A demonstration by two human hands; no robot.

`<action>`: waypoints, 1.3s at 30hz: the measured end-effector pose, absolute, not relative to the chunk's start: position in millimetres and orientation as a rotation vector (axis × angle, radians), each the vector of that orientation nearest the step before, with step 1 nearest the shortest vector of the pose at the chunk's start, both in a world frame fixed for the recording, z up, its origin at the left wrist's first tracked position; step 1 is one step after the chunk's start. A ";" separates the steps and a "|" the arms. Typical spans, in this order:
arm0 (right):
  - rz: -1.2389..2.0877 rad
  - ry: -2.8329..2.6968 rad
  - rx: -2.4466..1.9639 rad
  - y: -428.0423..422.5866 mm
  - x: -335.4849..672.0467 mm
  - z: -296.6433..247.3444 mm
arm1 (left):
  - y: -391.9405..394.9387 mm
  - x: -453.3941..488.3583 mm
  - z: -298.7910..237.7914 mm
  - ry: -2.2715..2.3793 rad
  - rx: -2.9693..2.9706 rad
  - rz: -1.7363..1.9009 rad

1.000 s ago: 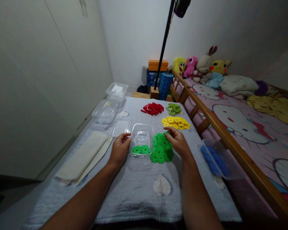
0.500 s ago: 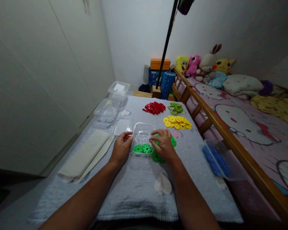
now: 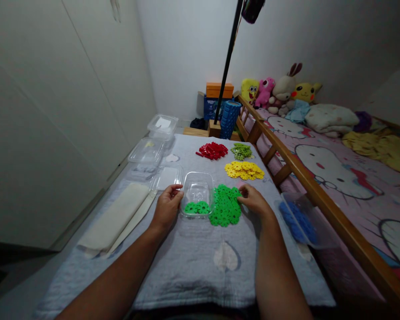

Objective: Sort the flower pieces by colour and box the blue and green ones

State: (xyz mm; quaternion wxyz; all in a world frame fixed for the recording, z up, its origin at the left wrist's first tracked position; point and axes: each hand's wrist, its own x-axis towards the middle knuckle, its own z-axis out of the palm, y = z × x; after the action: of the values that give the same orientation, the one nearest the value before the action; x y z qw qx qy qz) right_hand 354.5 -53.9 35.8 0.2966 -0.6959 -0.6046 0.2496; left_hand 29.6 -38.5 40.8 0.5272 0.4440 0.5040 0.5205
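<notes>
A clear plastic container (image 3: 197,178) stands in front of me on the cloth, with a few green snowflake-shaped plastic discs (image 3: 203,207) along its near side. My left hand (image 3: 168,204) grips the container's left rim between thumb and fingers. To the right of the container lies a pile of green notched discs (image 3: 225,206). My right hand (image 3: 253,198) is at the right edge of that pile, its fingers bent with a gap between thumb and forefinger; no disc shows in it.
Piles of red pieces (image 3: 212,151), light green pieces (image 3: 242,151) and yellow discs (image 3: 244,170) lie farther back. Clear lids and containers (image 3: 146,152) line the left side, near a folded beige cloth (image 3: 116,218). A box of blue pieces (image 3: 296,222) sits by the wooden bed rail (image 3: 296,178).
My right hand has moved right, from the container's right rim to the far edge of the green pile, uncovering the pile. My left hand stays at the container's left rim.
</notes>
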 end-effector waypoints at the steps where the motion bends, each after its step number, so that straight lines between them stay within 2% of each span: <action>1: 0.709 -1.603 -1.839 -54.4 355.1 35.2 | -38.6 29.5 40.9 1.211 1.062 1.239; 9: 0.947 -1.395 -1.662 -61.2 358.0 52.3 | -38.3 29.2 40.4 1.215 1.062 1.244; 15: 0.884 -1.240 -1.374 -59.6 318.7 71.4 | -37.2 28.6 37.7 1.217 1.083 1.225; 19: 0.817 -1.345 -1.290 -61.1 273.9 73.9 | -37.6 29.0 39.6 1.219 1.076 1.229; 30: 0.396 -2.123 -1.420 -73.4 232.3 68.4 | -39.1 30.7 42.9 1.199 1.038 1.226; 35: 0.141 -1.876 -1.551 -63.9 255.0 63.8 | -40.1 31.1 45.2 1.213 1.043 1.228; 39: 0.093 -1.607 -1.859 -52.1 293.6 51.5 | -39.6 30.6 44.0 1.214 1.042 1.225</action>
State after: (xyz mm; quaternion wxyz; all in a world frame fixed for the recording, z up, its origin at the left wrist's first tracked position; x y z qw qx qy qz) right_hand 293.6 -52.1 51.5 0.3347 -0.7123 -0.6158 0.0358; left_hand 30.6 -39.6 44.0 0.5337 0.4374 0.5094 0.5141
